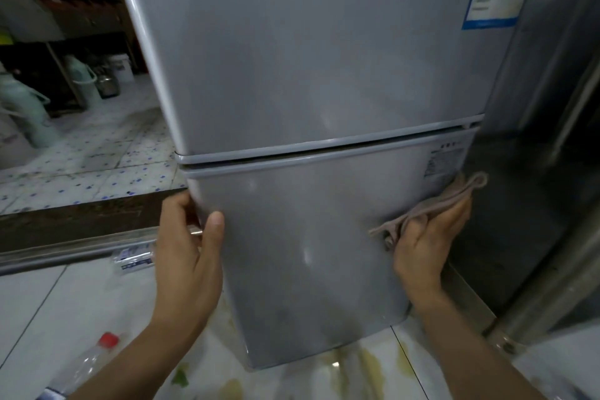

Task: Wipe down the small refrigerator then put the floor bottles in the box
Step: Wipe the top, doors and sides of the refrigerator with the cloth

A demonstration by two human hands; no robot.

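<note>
A small grey two-door refrigerator [311, 75] fills the middle of the view. My left hand [188, 250] grips the left edge of its lower door, thumb on the front and fingers curled round the side. My right hand [425, 243] holds a folded beige cloth [431, 204] against the lower door's right edge. One clear plastic bottle with a red cap [87, 364] lies on the floor at the lower left. Another clear bottle with a blue-and-white label [134, 256] lies on the floor behind my left wrist.
A stainless steel cabinet [545, 140] stands close on the refrigerator's right. A dark raised step [81, 221] crosses the floor on the left. Beyond it are pale green flasks [22, 107], a metal kettle [107, 83] and shelves. The floor tiles show yellowish stains.
</note>
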